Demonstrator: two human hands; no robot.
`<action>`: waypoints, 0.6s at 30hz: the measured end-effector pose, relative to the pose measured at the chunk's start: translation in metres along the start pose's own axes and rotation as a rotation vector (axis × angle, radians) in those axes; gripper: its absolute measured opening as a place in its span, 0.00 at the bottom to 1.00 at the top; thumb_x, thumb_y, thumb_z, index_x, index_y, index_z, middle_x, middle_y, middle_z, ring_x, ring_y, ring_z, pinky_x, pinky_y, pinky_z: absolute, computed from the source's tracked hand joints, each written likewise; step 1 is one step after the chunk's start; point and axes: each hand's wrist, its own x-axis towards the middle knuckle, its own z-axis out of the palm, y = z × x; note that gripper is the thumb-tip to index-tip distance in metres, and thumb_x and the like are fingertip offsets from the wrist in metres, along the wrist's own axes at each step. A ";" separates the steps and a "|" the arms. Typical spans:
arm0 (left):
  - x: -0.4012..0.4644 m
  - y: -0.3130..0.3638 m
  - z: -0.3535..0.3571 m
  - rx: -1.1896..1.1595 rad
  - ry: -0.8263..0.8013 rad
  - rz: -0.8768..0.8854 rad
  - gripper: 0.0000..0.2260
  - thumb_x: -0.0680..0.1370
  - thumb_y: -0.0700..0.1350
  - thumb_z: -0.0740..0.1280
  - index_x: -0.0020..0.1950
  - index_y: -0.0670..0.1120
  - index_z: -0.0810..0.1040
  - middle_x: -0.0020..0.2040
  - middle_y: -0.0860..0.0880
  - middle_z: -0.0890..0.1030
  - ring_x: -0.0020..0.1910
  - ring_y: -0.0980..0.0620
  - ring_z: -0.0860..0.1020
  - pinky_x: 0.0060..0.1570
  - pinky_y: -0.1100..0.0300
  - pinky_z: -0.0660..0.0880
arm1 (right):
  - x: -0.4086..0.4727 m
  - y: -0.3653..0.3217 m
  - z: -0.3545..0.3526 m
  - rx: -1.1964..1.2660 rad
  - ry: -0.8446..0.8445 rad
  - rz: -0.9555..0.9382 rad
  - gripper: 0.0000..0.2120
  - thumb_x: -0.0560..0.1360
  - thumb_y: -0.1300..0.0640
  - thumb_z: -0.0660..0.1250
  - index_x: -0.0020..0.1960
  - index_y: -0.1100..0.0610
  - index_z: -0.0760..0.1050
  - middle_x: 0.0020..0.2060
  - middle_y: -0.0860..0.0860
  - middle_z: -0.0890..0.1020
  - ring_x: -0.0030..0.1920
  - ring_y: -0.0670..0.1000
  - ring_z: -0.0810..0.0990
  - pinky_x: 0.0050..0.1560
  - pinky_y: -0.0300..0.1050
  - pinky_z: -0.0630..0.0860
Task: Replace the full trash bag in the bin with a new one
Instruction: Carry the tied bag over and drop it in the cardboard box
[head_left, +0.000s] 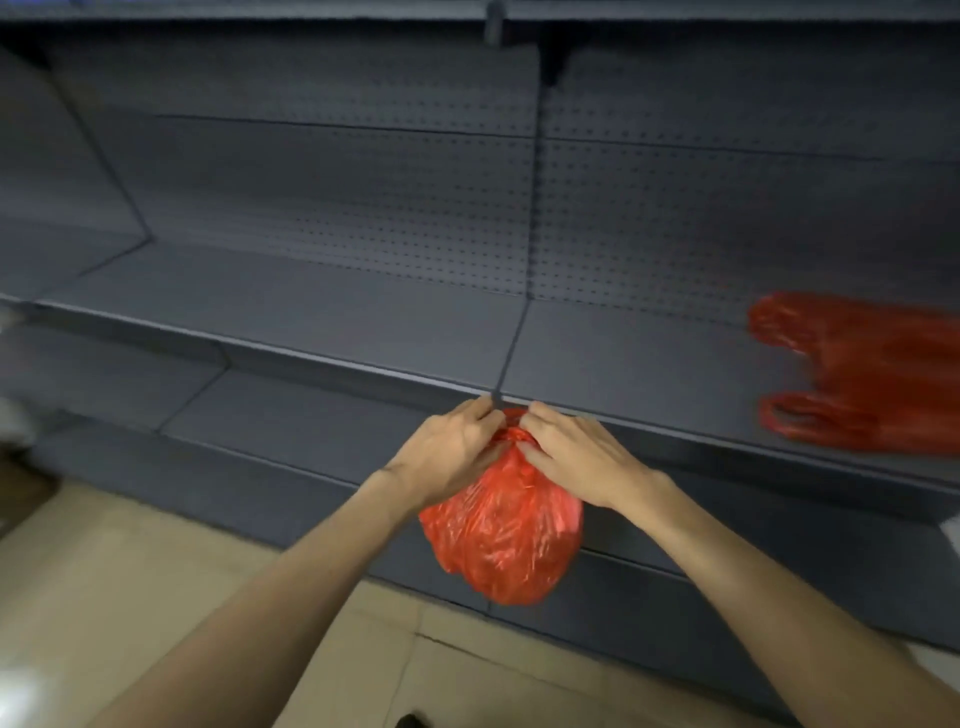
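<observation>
Full bag: I see the red full trash bag (501, 535) hanging in front of the shelf (322, 317) front edge, above the floor (130, 571).
Hands: left hand (447, 452) and right hand (576, 457) together, both pinching its gathered neck.
Spare: red new bag (862, 374) flat at the shelf's right end.

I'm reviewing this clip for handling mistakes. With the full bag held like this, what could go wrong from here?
1. Both hands, left hand and right hand, pinch only the gathered neck of the full red bag, which hangs in the air over the floor; a slip may drop it.
2. The thin plastic might tear while being tied.
3. The spare red bag lies near the shelf edge and could slide off.
</observation>
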 end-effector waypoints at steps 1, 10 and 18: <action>-0.015 -0.017 -0.008 0.018 0.011 -0.048 0.13 0.81 0.53 0.59 0.55 0.44 0.75 0.48 0.47 0.73 0.50 0.46 0.76 0.41 0.49 0.75 | 0.020 -0.016 0.003 0.007 -0.005 -0.053 0.13 0.82 0.50 0.54 0.58 0.58 0.71 0.56 0.53 0.73 0.53 0.58 0.79 0.51 0.57 0.74; -0.155 -0.139 -0.084 0.166 0.104 -0.491 0.14 0.80 0.54 0.59 0.56 0.46 0.75 0.46 0.49 0.73 0.46 0.49 0.76 0.37 0.50 0.75 | 0.173 -0.179 0.035 0.048 -0.072 -0.451 0.12 0.81 0.51 0.57 0.54 0.59 0.72 0.53 0.54 0.73 0.50 0.60 0.79 0.45 0.55 0.70; -0.267 -0.223 -0.151 0.325 0.179 -0.741 0.11 0.81 0.52 0.61 0.54 0.46 0.76 0.46 0.49 0.73 0.45 0.48 0.76 0.34 0.51 0.73 | 0.271 -0.329 0.056 0.081 -0.100 -0.714 0.11 0.81 0.52 0.56 0.56 0.58 0.72 0.51 0.54 0.73 0.50 0.60 0.79 0.46 0.55 0.70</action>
